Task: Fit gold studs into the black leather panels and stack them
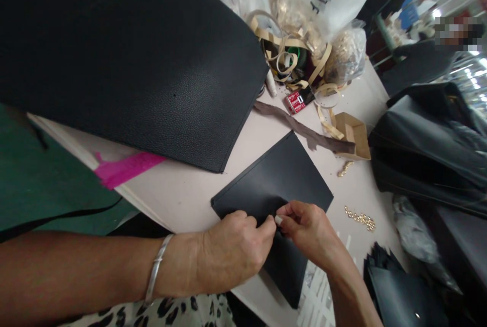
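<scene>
A smooth black leather panel (279, 177) with a stitched edge lies on the pale table (178, 197). My left hand (239, 248) is closed over its middle, thumb and forefinger pinched together. Facing it, my right hand (310, 230) is pinched too, its fingertips nearly touching the left ones. Something small and white shows at the right fingertips; whether it is a wrap or a held piece I cannot tell. Whatever sits between the fingers is hidden. Right of the panel lie small gold metal pieces (360, 219), with a few more gold pieces (345, 168) farther back.
A large grained black leather piece (152, 63) covers the table's left side, above a pink strip (131, 168). Behind stand clear plastic bags (319, 2), a red box (294, 102) and a cardboard tray (352, 134). Black leather pieces (403, 291) lie at lower right.
</scene>
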Demonstrator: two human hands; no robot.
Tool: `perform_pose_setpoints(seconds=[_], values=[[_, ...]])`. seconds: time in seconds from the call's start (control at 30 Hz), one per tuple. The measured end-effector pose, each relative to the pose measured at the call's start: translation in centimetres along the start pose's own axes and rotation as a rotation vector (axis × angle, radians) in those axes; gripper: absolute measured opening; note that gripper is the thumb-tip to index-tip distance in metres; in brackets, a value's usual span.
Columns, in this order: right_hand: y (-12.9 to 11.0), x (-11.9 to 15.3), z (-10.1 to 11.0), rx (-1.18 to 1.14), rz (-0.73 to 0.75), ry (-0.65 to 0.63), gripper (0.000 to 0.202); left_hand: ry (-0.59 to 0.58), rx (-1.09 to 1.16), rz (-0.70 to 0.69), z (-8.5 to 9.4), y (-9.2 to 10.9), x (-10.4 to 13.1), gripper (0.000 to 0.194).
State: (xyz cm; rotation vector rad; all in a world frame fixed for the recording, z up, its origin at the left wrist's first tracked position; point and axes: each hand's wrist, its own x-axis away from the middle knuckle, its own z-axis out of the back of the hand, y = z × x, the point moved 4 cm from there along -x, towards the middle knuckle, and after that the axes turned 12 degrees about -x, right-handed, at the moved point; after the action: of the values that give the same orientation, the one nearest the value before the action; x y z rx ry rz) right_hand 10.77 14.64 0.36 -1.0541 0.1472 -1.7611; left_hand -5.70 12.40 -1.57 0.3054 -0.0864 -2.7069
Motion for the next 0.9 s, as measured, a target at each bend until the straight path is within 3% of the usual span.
perform_pose_setpoints(seconds=[0.4, 0.57, 0.6, 0.73, 0.9], values=[[-0.5, -1.1, 0.4, 0.12, -0.04, -0.041, 0.008, -0.022, 0.041, -0.004, -0.3, 0.0, 0.0, 0.036], [-0.3, -1.8, 1.8, 0.014, -0.022, -0.081, 0.011, -0.1, 0.093, 0.013, -0.1, -0.5, -0.3, 0.04], [-0.3, -2.3, 2.6, 0.009, 0.01, -0.026, 0.014, -0.116, 0.105, 0.013, 0.0, -0.6, -0.4, 0.042], [-0.9, -4.7, 7.2, 0.086, 0.165, 0.438, 0.043, -0.115, 0.127, 0.031, 0.0, -0.7, -0.2, 0.046], [-0.3, -7.5, 10.1, 0.007, 0.103, 0.427, 0.073, 0.011, 0.065, 0.09, -2.4, -0.8, 0.4, 0.044]])
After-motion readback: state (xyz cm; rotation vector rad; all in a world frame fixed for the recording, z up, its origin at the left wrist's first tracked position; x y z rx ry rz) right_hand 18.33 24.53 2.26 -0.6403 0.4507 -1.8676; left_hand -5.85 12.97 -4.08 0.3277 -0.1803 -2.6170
